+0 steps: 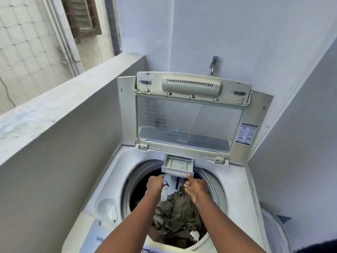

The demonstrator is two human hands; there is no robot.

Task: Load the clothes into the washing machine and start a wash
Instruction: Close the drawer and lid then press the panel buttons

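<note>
Over the drum [126, 190], left hand [155, 184] grips the detergent drawer [177, 166] by one corner, right hand [194, 187] slack-fingered with thumb touching it; an uneven pull may jam or drop it.

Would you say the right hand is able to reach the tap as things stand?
Probably not directly. The right hand is down at the drawer, and the open lid stands upright between it and the tap; it would likely have to go over the lid.
</note>
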